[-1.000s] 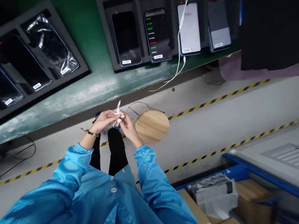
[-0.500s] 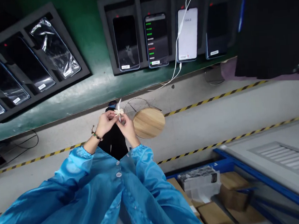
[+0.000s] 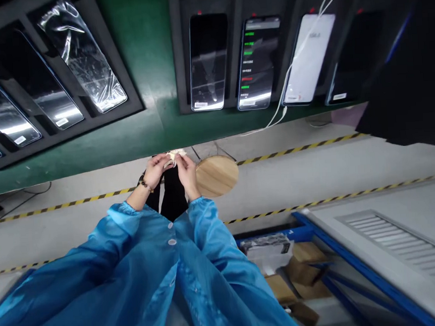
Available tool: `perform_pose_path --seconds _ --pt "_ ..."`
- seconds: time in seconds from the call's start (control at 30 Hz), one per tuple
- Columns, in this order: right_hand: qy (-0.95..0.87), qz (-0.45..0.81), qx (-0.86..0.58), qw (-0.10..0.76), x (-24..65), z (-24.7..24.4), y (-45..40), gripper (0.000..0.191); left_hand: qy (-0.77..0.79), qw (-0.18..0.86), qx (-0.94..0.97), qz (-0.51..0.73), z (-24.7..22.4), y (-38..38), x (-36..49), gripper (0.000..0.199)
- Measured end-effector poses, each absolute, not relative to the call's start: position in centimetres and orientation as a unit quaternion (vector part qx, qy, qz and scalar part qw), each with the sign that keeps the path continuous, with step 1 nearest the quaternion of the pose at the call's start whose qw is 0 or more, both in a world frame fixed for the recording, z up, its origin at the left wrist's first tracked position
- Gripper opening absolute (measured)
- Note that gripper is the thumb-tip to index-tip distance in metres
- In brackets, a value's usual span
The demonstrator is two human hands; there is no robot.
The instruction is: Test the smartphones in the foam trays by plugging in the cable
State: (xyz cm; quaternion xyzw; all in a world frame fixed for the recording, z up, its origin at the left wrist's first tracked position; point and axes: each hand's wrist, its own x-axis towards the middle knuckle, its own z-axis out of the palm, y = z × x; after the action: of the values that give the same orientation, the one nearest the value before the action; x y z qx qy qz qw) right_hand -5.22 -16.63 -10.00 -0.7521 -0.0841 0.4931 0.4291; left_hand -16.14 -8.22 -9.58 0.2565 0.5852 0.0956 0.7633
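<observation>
A small, thin, cream-white crumpled piece (image 3: 174, 157) is pinched between my two hands, just below the front edge of the green table. My left hand (image 3: 155, 171), with a beaded bracelet at the wrist, grips it from the left, fingertips closed. From the right, my right hand (image 3: 187, 175) holds it between thumb and fingers. Its exact kind is too small to make out. The fingertips of both hands nearly meet. Above them lies the green table (image 3: 127, 149), bearing phones in dark foam trays.
At the right, a dark tray (image 3: 179, 61) holds several phones, one lit phone (image 3: 309, 59) with a white cable (image 3: 289, 71) across it. Another tray (image 3: 133, 99) stands left. A round wooden stool (image 3: 218, 177) is beside my right hand. Cardboard boxes (image 3: 280, 287) sit on a blue-framed rack behind.
The view has shifted, and the trays appear larger. My hands are slightly higher, nearer the table edge. The white piece, which stuck up in thin strips, now lies flatter between my fingers.
</observation>
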Motion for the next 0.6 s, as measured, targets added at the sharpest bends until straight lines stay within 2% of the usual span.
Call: perform_pose_path --seconds 0.3,0.43,0.6 --pt "0.028 0.511 -0.694 0.506 -4.8 -10.7 -14.0 0.057 0.557 0.763 0.323 0.052 -12.9 -4.6 -15.1 0.024" --pt "0.036 0.517 -0.653 0.553 -4.7 -10.0 -14.6 0.056 0.523 0.773 0.358 0.019 -11.8 -4.3 -15.5 0.032" --pt "0.044 0.501 -0.661 0.557 -4.9 -9.9 -15.9 0.063 0.503 0.773 0.387 0.004 -10.4 -4.6 -15.7 0.055"
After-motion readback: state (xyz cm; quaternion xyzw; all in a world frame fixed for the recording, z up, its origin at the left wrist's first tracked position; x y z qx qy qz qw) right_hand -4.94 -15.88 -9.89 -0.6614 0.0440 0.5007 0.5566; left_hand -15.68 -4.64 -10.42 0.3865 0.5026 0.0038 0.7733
